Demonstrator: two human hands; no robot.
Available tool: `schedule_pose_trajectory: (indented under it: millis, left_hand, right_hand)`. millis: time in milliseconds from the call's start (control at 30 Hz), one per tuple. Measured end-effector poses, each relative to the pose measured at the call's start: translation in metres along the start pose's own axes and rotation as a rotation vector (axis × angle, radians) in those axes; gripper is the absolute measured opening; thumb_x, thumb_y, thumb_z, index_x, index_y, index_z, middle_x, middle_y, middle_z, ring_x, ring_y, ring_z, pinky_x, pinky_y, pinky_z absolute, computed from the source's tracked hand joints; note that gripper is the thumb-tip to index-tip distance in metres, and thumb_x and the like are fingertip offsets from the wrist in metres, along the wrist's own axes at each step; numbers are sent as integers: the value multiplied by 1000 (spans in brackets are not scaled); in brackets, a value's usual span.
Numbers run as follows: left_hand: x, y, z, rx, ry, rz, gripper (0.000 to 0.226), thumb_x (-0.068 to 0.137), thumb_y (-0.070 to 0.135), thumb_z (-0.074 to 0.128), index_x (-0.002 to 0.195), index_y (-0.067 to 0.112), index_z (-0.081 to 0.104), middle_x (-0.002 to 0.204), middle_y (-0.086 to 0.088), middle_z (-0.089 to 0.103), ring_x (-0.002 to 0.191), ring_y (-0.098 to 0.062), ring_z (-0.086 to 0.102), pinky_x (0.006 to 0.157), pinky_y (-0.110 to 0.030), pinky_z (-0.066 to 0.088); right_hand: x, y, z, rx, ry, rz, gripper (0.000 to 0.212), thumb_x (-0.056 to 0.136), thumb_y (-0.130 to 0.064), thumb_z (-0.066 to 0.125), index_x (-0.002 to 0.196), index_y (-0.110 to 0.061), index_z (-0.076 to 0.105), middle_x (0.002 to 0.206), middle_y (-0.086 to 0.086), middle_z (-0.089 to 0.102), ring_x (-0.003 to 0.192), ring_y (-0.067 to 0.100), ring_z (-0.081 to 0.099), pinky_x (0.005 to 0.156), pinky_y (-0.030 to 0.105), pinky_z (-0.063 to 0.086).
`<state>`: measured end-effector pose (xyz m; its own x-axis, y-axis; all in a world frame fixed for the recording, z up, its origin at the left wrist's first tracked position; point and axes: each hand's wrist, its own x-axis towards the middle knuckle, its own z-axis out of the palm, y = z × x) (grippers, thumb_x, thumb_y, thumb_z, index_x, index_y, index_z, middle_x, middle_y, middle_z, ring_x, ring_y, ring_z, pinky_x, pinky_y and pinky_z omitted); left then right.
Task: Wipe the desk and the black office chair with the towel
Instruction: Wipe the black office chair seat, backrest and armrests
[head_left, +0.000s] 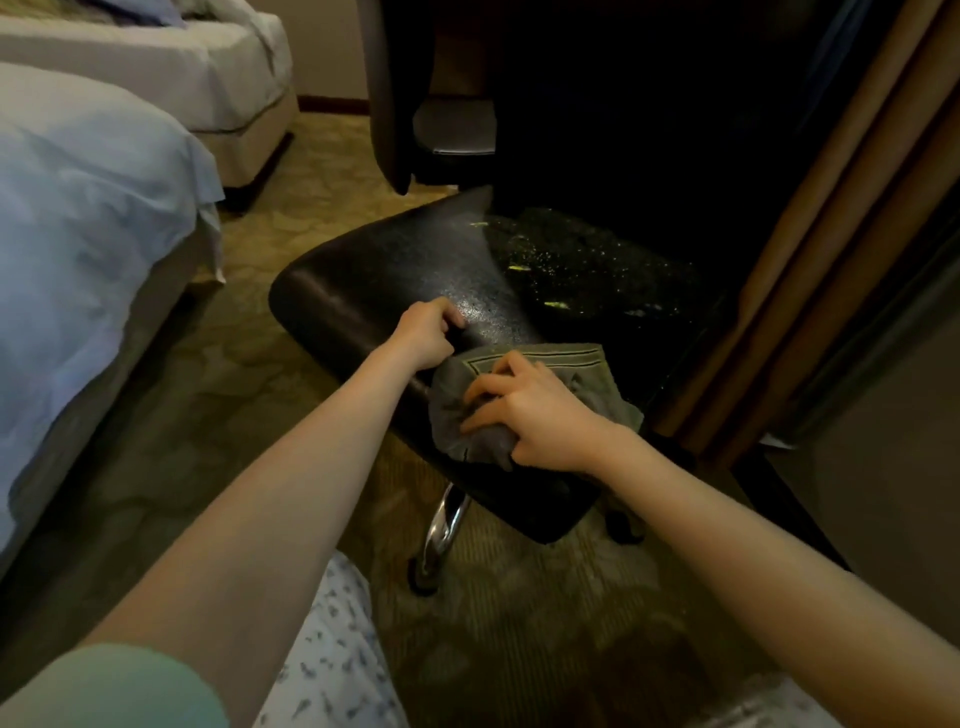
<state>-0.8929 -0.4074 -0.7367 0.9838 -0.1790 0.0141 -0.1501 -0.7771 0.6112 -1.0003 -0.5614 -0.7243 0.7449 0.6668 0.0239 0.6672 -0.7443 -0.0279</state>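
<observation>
Black office chair (374, 270): seat under wiping, judged part done. Towel (587, 374): grey, bunched on the seat's near right part, gripped by the right hand (524, 415). Left hand (426, 332): fingers curled, nothing held, braced on the seat just left of the towel. Pale specks (571, 260) remain far right. Worktop unseen; its state cannot be told.

Black chair (384, 280) with a fine pebbled sheen and a chrome leg (441, 530); grey towel (587, 374) edged with dark stripes; olive-tan carpet (519, 623), mottled pattern; white bed (78, 208); tan curtain (810, 218); pale green sleeve (119, 686); white trousers (332, 649), small grey print.
</observation>
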Motion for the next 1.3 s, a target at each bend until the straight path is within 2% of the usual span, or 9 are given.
schedule_pose_trajectory:
  millis: [200,367,500,700,800,867,933,1033,1300]
  left_hand:
    - [-2,-2,2,-40,-30,15,33,83,-5,60,114,8,57,100,-5,46,87,-16,47,75,-23,39]
    - [-4,0,-4,-110,-40,-29,27,91,0,49,114,8,59,102,-8,54,96,-22,52,84,-28,42]
    - [-5,-2,-2,-85,-27,-41,27,90,-3,48,112,8,59,97,-4,53,92,-17,50,82,-27,42]
    - [-3,-1,-2,-121,-71,-56,33,84,-5,62,115,4,58,98,-5,49,91,-15,47,79,-21,39]
    - [-2,1,2,-75,-30,-49,33,84,-4,61,115,5,57,99,-5,48,90,-15,47,74,-20,39]
    - [-4,2,3,-59,7,-41,27,88,2,58,114,4,57,93,-5,51,88,-16,47,65,-14,39]
    - [-7,4,2,-43,20,-31,21,92,9,53,112,5,57,99,-7,58,94,-21,51,74,-17,39]
    - [-11,3,3,12,42,-45,24,90,7,53,113,8,57,113,-12,60,106,-27,54,85,-29,38]
    - [-13,1,4,-55,61,-71,27,85,1,62,112,6,59,92,-1,49,91,-14,47,79,-22,37]
  right_hand:
    - [-25,-13,-24,-19,-254,-102,31,75,-17,56,100,-28,70,111,-8,62,104,20,42,85,39,42]
    - [14,-13,-28,-138,149,103,36,79,-19,59,114,-26,65,121,-4,55,115,30,40,80,35,29]
    - [21,-32,-5,-202,0,148,38,89,-25,53,127,-29,56,132,-3,43,122,28,29,91,41,31]
    - [-19,-49,-8,-281,-294,-185,25,83,-23,55,104,-21,66,106,2,60,109,24,43,78,35,36]
    - [-13,-35,-30,-179,-170,-72,29,78,-21,56,105,-20,66,103,4,62,106,27,48,78,33,40]
    - [2,-14,-37,-204,30,66,32,81,-23,55,112,-24,63,117,-2,57,115,26,40,81,33,33]
    - [19,2,-30,-145,186,297,40,84,-21,54,123,-29,57,132,-4,47,123,28,32,90,38,32]
    - [38,6,-12,-3,88,462,50,87,-19,54,135,-32,48,141,0,38,127,34,27,100,52,32]
    - [-10,-20,-4,-91,-116,-18,40,85,-20,54,123,-31,60,132,-7,49,114,26,36,81,34,30]
